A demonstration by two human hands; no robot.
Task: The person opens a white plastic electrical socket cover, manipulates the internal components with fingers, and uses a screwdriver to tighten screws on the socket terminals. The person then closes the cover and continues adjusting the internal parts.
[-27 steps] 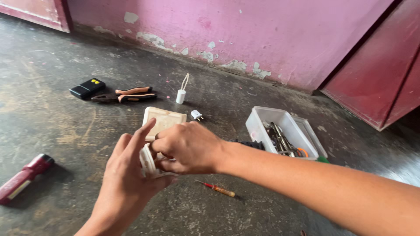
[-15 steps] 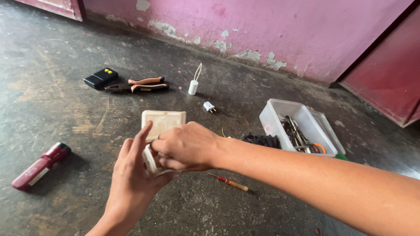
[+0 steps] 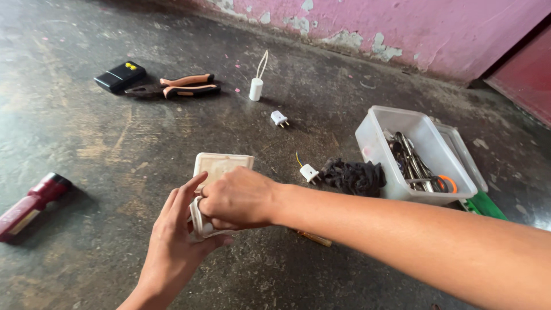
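Both hands meet over a small white plastic part (image 3: 200,224) just above the dark floor. My left hand (image 3: 175,244) cups it from below with the fingers stretched up. My right hand (image 3: 238,198) closes over it from above, so most of the part is hidden. Right behind the hands lies a cream square plate (image 3: 221,165), flat on the floor. A screwdriver with an orange handle (image 3: 314,237) lies under my right forearm, partly covered.
On the floor: a red torch (image 3: 31,204) at left, a black box (image 3: 119,76) and orange-handled pliers (image 3: 181,86) at back left, a white holder with wire (image 3: 256,87), two white plugs (image 3: 279,119) (image 3: 309,173), black cloth (image 3: 353,176), a clear tub of tools (image 3: 373,149).
The view has tilted down and nearer, so the wall has slid up out of sight. Both hands stay clasped on the white part in much the same pose.
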